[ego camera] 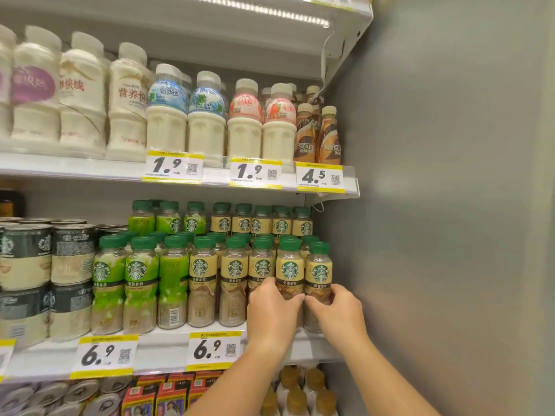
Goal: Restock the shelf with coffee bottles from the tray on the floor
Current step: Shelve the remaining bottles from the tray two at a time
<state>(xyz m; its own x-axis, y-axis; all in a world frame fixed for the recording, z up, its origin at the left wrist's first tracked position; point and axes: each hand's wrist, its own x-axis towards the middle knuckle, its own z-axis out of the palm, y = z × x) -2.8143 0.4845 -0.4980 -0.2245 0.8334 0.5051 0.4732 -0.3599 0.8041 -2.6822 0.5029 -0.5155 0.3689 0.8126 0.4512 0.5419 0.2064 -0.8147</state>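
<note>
Both my hands are up at the front edge of the middle shelf [168, 351], at its far right end beside the grey side wall [450, 205]. My left hand [271, 315] is wrapped around the lower body of a tan-labelled coffee bottle [289, 270] with a green cap, fingers curled over its front. My right hand [338, 313] grips the lower part of the neighbouring coffee bottle [319, 273], the last one before the wall, thumb and fingers closed on its sides. The two bottles stand upright and touch each other, and my fingertips nearly meet between them. To the left of my left hand the front row runs on with more tan-labelled bottles [204, 274], then green-labelled ones [136, 271], then stacked cans [27, 265] further off. Behind my hands a second row of the same bottles stands higher at the back. Just below my left wrist hangs a yellow-edged price tag [213, 349] reading 6.9. Above my hands, the upper shelf carries white milk-drink bottles [207, 118] and, directly over my right hand, brown coffee bottles [318, 136]. The floor tray is out of view.
</note>
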